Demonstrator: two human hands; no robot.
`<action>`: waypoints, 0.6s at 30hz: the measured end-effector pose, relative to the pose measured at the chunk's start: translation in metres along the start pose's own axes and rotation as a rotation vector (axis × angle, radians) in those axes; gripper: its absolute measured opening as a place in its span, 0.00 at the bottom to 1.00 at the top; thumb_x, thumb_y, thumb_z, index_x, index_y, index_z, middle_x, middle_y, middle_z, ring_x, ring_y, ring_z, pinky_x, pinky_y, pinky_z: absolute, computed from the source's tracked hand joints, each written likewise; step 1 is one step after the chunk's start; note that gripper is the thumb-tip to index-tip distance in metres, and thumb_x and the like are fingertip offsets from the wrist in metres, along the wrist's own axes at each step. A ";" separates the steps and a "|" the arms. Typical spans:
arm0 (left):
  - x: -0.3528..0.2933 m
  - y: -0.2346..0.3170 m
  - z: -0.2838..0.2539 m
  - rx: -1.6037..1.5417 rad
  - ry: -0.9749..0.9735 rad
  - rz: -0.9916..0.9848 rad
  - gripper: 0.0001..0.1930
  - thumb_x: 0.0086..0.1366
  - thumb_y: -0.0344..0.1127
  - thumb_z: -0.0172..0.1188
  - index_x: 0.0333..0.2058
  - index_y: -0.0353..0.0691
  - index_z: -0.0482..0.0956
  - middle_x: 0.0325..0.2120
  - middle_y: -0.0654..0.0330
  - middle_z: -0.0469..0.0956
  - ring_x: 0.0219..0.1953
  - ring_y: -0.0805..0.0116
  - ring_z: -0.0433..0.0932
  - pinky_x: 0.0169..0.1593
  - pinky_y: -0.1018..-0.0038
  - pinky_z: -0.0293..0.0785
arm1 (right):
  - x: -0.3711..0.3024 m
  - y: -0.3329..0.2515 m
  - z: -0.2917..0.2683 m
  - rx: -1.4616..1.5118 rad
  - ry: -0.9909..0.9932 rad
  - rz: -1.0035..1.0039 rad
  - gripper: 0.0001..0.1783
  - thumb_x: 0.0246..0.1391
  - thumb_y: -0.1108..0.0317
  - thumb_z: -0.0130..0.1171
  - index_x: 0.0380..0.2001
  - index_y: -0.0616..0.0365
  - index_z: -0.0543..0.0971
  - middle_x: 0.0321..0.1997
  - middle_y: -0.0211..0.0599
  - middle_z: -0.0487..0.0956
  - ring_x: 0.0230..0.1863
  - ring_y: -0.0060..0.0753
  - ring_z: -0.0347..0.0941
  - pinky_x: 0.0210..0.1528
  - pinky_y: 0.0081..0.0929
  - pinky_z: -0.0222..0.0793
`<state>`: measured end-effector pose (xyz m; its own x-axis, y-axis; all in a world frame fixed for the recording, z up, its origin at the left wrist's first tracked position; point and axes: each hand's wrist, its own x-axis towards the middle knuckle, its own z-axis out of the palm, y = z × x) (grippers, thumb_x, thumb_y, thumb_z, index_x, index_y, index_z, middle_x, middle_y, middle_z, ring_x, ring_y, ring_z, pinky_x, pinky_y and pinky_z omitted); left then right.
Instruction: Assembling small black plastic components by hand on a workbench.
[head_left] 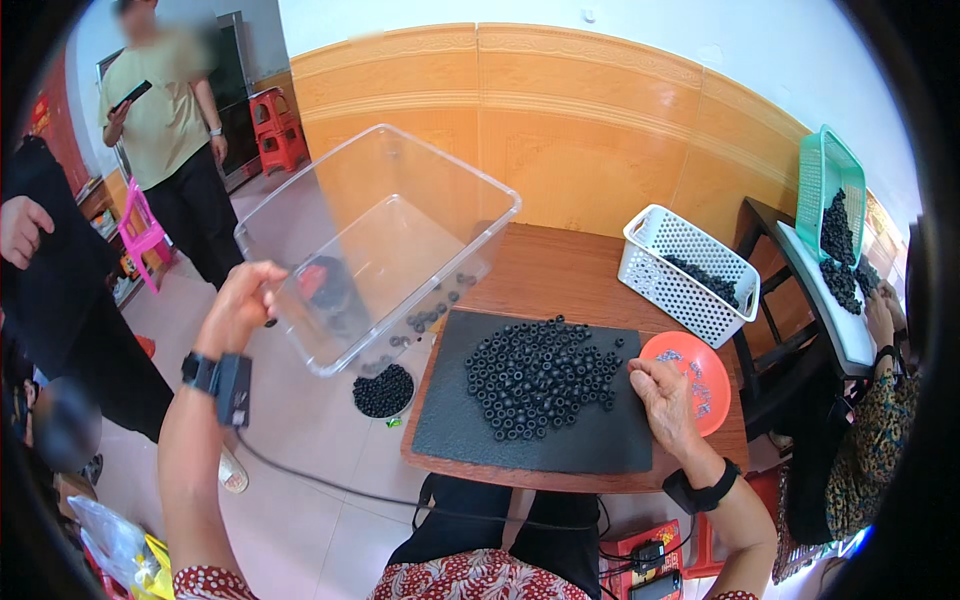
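Observation:
My left hand (245, 300) is closed at the left rim of a clear plastic bin (395, 250), fingers curled over it. The bin leans beside the table's left edge, with several black rings (432, 315) gathered along its right side. A heap of small black rings (545, 375) lies on a dark mat (450, 430) in front of me. To the right of the heap, my right hand (662, 400) is closed with fingertips together; whatever they pinch is hidden. It overlaps the left rim of an orange-red dish (718, 370) holding small clear or silvery bits.
A white perforated basket (690, 265) with black pieces stands at the table's back right. At a side table, another person's hands (882, 315) touch black pieces spilling from a tipped green basket (835, 180). A bowl of black pieces (383, 390) sits below the bin. A cable (350, 492) hangs across my lap.

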<state>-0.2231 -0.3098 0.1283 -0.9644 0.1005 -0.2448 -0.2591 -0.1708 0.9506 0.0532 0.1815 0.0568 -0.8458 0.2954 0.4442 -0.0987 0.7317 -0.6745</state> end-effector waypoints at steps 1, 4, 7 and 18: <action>0.012 0.006 0.018 0.002 -0.009 0.001 0.05 0.47 0.25 0.58 0.20 0.38 0.70 0.13 0.63 0.66 0.08 0.71 0.61 0.13 0.73 0.61 | -0.003 0.000 -0.003 -0.003 0.008 0.003 0.10 0.50 0.70 0.56 0.36 0.63 0.78 0.29 0.43 0.76 0.35 0.41 0.69 0.39 0.33 0.65; 0.045 0.007 0.079 0.032 0.011 0.069 0.05 0.46 0.24 0.57 0.22 0.37 0.69 0.12 0.62 0.66 0.07 0.71 0.60 0.11 0.73 0.58 | -0.015 -0.004 -0.007 -0.030 0.022 -0.086 0.10 0.47 0.74 0.56 0.35 0.65 0.77 0.30 0.43 0.76 0.34 0.41 0.70 0.38 0.32 0.66; 0.076 0.003 0.121 -0.023 -0.016 0.094 0.06 0.46 0.23 0.56 0.24 0.36 0.68 0.12 0.61 0.65 0.06 0.71 0.60 0.10 0.73 0.56 | -0.028 -0.010 -0.015 -0.027 0.021 -0.068 0.10 0.46 0.75 0.57 0.34 0.66 0.77 0.30 0.43 0.77 0.33 0.41 0.70 0.37 0.31 0.66; 0.181 -0.028 0.193 0.116 -0.255 -0.034 0.10 0.48 0.24 0.55 0.32 0.31 0.69 0.21 0.52 0.73 0.14 0.61 0.73 0.12 0.65 0.64 | -0.036 -0.015 -0.013 0.015 0.041 0.139 0.10 0.47 0.77 0.57 0.35 0.66 0.77 0.30 0.41 0.77 0.33 0.37 0.70 0.37 0.28 0.66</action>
<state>-0.3804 -0.0982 0.0944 -0.9065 0.3507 -0.2353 -0.2693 -0.0509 0.9617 0.0919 0.1678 0.0581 -0.8301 0.4183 0.3688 0.0100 0.6724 -0.7402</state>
